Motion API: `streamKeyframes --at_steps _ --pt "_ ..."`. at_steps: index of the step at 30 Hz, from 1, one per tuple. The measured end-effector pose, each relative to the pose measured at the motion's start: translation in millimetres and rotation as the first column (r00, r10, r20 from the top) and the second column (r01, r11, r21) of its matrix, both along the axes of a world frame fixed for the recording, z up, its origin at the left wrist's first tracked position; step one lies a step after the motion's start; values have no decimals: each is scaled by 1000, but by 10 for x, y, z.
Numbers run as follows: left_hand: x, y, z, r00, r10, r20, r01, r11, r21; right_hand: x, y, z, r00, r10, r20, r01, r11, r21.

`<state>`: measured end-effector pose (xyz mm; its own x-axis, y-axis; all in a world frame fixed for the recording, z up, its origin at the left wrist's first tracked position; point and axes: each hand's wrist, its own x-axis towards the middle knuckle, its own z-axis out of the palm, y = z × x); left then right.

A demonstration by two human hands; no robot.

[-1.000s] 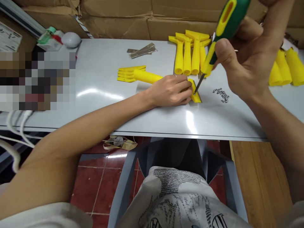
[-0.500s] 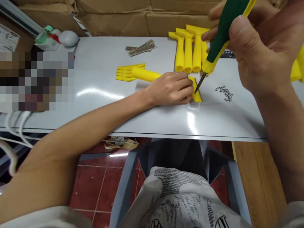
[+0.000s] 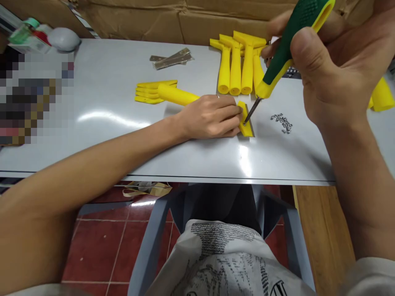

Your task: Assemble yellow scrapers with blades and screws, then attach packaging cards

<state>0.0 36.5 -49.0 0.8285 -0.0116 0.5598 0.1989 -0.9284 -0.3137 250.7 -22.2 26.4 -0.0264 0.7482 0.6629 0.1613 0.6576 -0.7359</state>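
My left hand (image 3: pixel 212 117) is wrapped round a yellow plastic scraper (image 3: pixel 246 128) lying on the table. Its handle sticks out on the left of the hand, its flat head on the right, and a thin metal edge shows along the head. In my right hand (image 3: pixel 333 70) is a green and yellow screwdriver (image 3: pixel 282 51), tilted, its tip on the scraper's head. Small silver screws (image 3: pixel 285 123) lie loose in a pile right of the head. Behind it stand several yellow scraper handles (image 3: pixel 235 68) in a row.
A stack of yellow plastic parts (image 3: pixel 146 92) lies beyond my left forearm. Flat metal blades (image 3: pixel 173 59) lie near the back of the white table (image 3: pixel 123 152). Cardboard boxes (image 3: pixel 148 20) line the rear. More yellow pieces (image 3: pixel 382 96) are at far right.
The camera view has shifted, so the table contents sit further left. The screwdriver stays on the scraper's head, with the same hands holding both.
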Motion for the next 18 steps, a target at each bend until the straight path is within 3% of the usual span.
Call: streamKeyframes --at_steps 3,6,8,10,14,18 --pt "-11 4 35 999 -45 -25 46 998 51 -36 61 -42 995 -45 -85 48 998 34" --pt "-30 11 36 995 -95 -37 97 994 41 -74 137 -89 962 85 -258 -44 986 159" --pt "-37 12 22 994 -113 -3 113 994 5 -76 96 -65 976 153 -156 -153 988 12" --pt "-34 10 7 995 -101 21 101 995 -17 -59 10 -16 986 120 -117 -128 990 -66" --pt "-6 -7 7 998 -56 -19 57 998 41 -53 -49 24 985 14 -174 -15 1000 -3" --pt "20 -34 18 998 -46 41 37 980 196 -107 30 8 973 68 -219 -68 998 5"
